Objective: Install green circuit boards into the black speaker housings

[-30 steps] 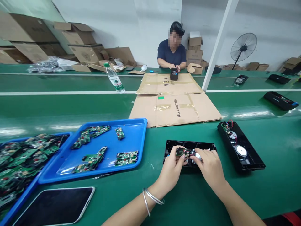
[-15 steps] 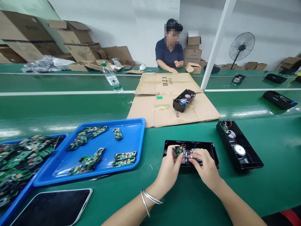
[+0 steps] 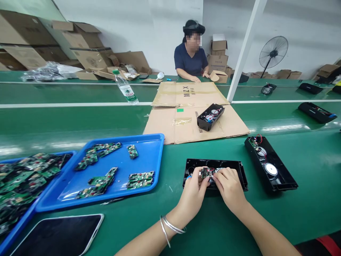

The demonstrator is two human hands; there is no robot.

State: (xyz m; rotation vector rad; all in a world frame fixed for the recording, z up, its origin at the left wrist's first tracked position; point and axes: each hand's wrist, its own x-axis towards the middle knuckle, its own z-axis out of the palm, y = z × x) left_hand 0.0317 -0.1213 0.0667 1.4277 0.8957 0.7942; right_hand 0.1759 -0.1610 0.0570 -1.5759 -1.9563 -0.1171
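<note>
Right now your left hand (image 3: 195, 188) pinches a small green circuit board (image 3: 205, 173) between thumb and fingers, just over an open black casing (image 3: 240, 166) that lies lengthwise across the green bench (image 3: 314, 199). Your right hand (image 3: 228, 182) is narrow, thumb and fingertips drawn together at the board's 3 o'clock end; whether a wire sits between them is too small to make out. Silver bangles (image 3: 173, 225) circle your left wrist.

Take that casing as the middle of the dial. At 3 o'clock, near it, you have a second casing (image 3: 275, 163) with a board, red wires and two round metal parts inside. At 12, a third casing (image 3: 210, 117) rests tilted across the cardboard (image 3: 165, 122), and beyond it a co-worker in a dark blue top (image 3: 190, 58) sits with both hands on the far bench. At 9 o'clock is a blue tray (image 3: 149, 153) of loose boards, with a fuller tray (image 3: 18, 230) just beside it. A dark-screened phone (image 3: 55, 236) lies at 8, and a water bottle (image 3: 126, 89) leans at 10.
</note>
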